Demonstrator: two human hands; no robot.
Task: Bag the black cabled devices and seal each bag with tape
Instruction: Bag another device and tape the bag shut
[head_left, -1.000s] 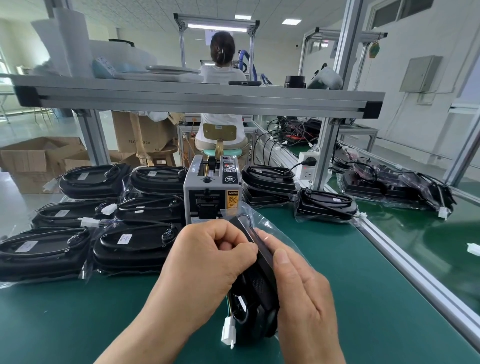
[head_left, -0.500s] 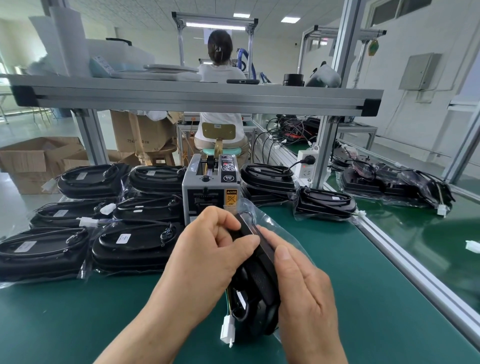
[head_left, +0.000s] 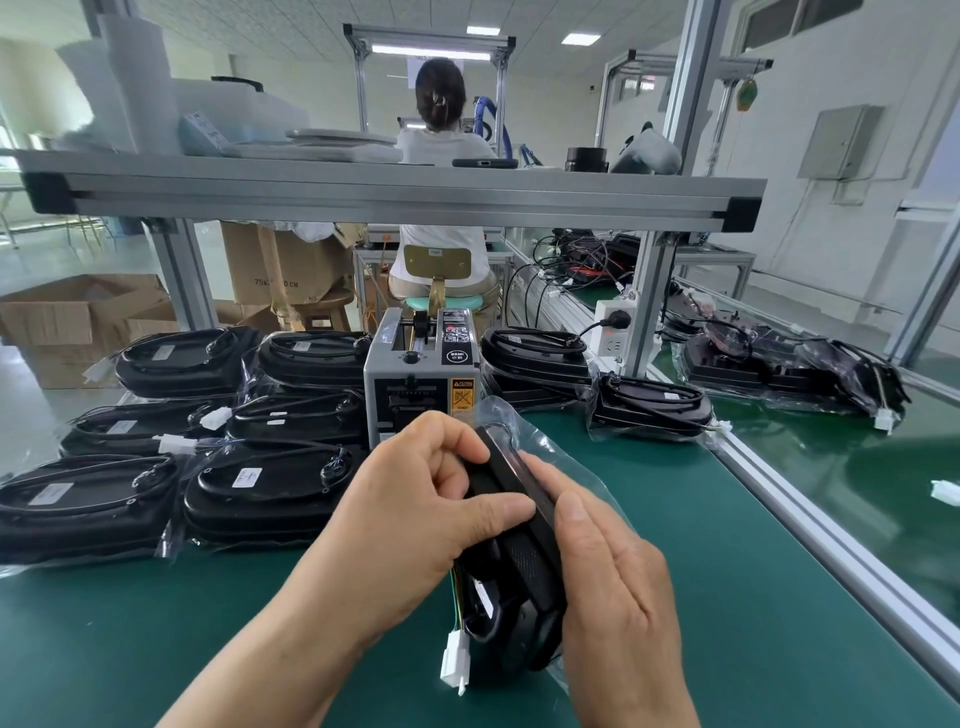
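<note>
Ok so you've got the black cabled device (head_left: 524, 561) stood on edge near the front-middle of the bench (head_left: 727, 571), already inside its clear bag (head_left: 566, 457), just in front of the tape dispenser (head_left: 418, 379). Your left hand (head_left: 415, 509) is curled round the top edge, thumb clamped across it. Your right hand (head_left: 618, 587) lies flat w/ straight fingers, pressing the film against the far side, not rly gripping.

IMO you're at the fold-the-flap stage. Smooth the slack w/ that flat hand first so the fold sits tight. The white connector (head_left: 454, 665) dangles at the bottom. Can't tell if it's inside the film, so check b4 you tape or you'll trap the wire. Finished bagged devices (head_left: 260, 488) are stacked along the left edge, fwiw.
</note>
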